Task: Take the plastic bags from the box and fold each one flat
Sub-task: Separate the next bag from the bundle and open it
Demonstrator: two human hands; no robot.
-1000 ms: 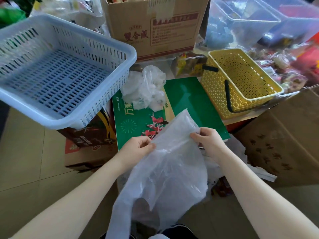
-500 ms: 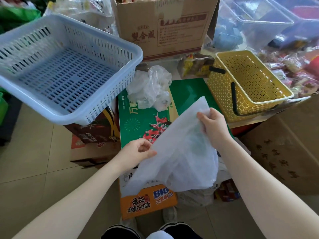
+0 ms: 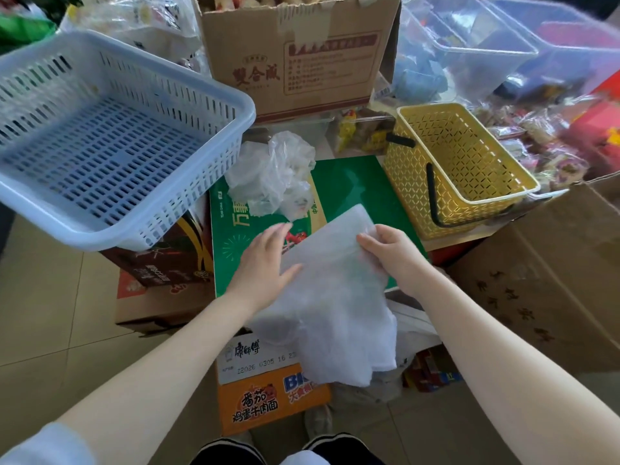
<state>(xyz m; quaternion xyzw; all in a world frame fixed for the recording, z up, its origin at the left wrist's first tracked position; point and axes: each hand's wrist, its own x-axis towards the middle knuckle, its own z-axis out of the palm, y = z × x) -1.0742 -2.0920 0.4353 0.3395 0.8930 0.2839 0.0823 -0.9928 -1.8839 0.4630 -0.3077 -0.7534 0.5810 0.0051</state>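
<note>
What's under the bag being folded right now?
The white plastic bag lies on the green box, its near end hanging over the orange carton. The box's print beneath it is covered.

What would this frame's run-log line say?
left hand: flat on plastic bag | right hand: grips bag edge | bag: on green box

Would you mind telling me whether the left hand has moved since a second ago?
Yes. The left hand has gone forward onto the green box, nearer the crumpled bag, now pressing flat on the plastic bag.
</note>
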